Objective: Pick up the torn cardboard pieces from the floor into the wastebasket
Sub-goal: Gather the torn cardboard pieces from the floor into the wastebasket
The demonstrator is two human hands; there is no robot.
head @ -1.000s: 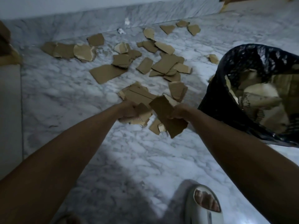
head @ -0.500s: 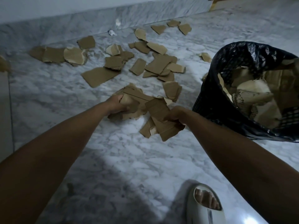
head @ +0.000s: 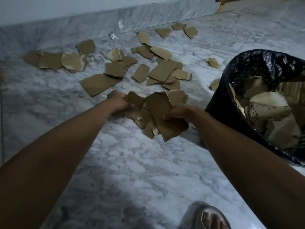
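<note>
Left hand (head: 118, 101) grips small cardboard piece (head: 134, 100); right hand (head: 179, 113) grips larger pieces (head: 162, 113), beside wastebasket (head: 231, 90), above floor (head: 132, 162).

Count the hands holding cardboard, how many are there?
2. The left hand grips a small cardboard piece; the right hand grips a bigger cardboard piece, nearer the wastebasket. No other hand shows.

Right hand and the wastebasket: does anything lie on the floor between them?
No: in the head view, only bare marble floor separates the right hand, gripping cardboard pieces, from the black-lined wastebasket.
</note>
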